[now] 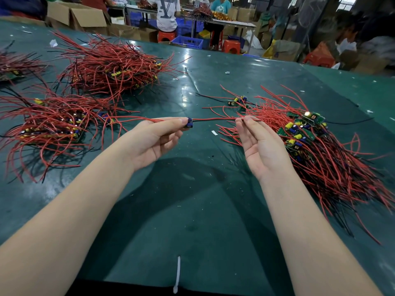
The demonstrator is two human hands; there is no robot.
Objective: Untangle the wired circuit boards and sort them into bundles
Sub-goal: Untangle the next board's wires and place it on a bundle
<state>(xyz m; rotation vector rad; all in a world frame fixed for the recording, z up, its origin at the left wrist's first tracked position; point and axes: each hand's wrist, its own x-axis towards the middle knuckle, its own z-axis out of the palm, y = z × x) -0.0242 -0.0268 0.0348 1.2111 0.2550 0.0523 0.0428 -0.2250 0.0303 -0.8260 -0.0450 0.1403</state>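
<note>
Progress looks partial: sorted bundles (49, 122) lie left on the tabletop (192, 189), a tangled heap (316, 146) remains right. The left hand (154, 142) pinches one circuit board (189, 122) in its fingers; the right hand (260, 144) pinches its wires (213, 119), other fingers relaxed. Open tabletop lies between and near the front edge
</note>
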